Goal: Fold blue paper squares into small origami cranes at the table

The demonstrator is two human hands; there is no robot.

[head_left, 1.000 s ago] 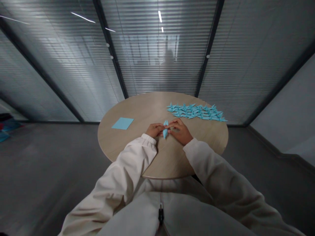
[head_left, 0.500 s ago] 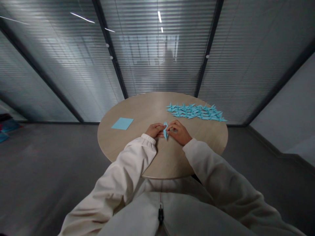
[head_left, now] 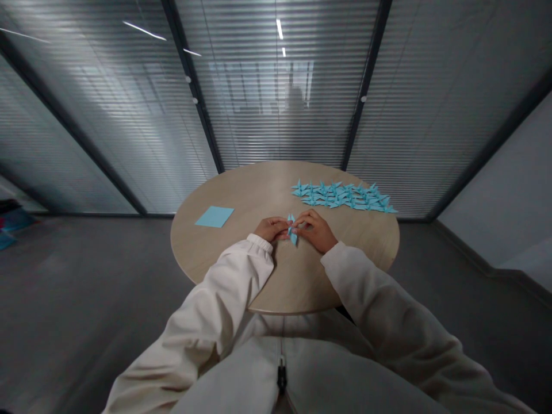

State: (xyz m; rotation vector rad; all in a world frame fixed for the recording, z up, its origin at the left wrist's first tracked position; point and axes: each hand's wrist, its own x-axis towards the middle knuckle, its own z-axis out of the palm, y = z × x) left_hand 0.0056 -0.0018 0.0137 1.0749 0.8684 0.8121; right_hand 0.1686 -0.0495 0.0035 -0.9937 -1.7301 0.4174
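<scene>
I note the folded blue paper piece [head_left: 292, 229], light and easily crushed, pinched narrowly over the round counter [head_left: 241, 195] between left hand [head_left: 271, 229] and right hand [head_left: 314, 231], best held at its thick folded middle.

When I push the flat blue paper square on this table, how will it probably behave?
The blue paper square lies flat and looks thin, so it is probably very light and floppy when lifted. The round wooden table looks smooth, so the sheet would likely slide rather than tip or roll.
</scene>
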